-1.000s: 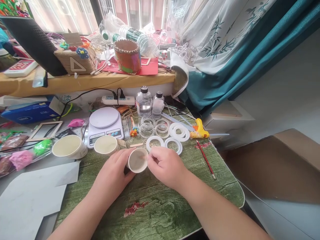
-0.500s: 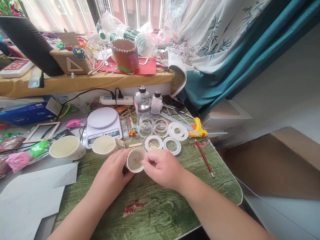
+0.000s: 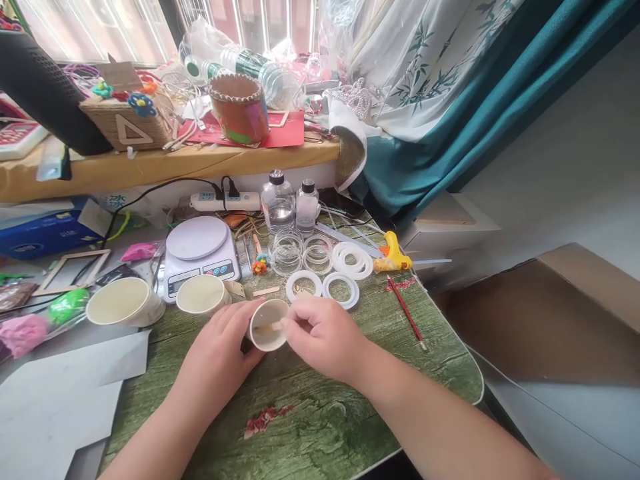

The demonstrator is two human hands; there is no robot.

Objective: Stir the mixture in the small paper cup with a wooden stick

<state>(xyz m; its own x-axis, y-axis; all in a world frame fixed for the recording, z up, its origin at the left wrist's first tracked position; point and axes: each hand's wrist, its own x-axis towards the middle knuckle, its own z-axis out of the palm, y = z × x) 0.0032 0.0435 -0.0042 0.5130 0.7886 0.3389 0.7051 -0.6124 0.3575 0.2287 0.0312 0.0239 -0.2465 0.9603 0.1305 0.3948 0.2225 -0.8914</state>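
Observation:
My left hand [image 3: 227,343] is wrapped round a white paper cup [image 3: 270,342], tilted so its mouth faces me. Pinched in my right hand [image 3: 323,337] is a flat wooden stick [image 3: 274,326], its far end inside the cup. A second paper cup [image 3: 203,294] and a wider one [image 3: 125,303] stand to the left. Just beyond my hands lie another wooden stick [image 3: 267,291], a pair of white ring moulds [image 3: 341,291] and a bunch of clear rings [image 3: 286,252].
A kitchen scale [image 3: 200,250] sits behind the cups. Two clear bottles [image 3: 279,203] with black caps stand near a power strip [image 3: 227,201]. Rightward lie a yellow glue gun [image 3: 394,253] and a red pencil [image 3: 406,312]. Grey sheets [image 3: 70,393] cover the left side.
The stick has come into sight inside the cup as my right hand shifted left and turned over the rim. My left hand keeps its hold. The view has swung slightly right.

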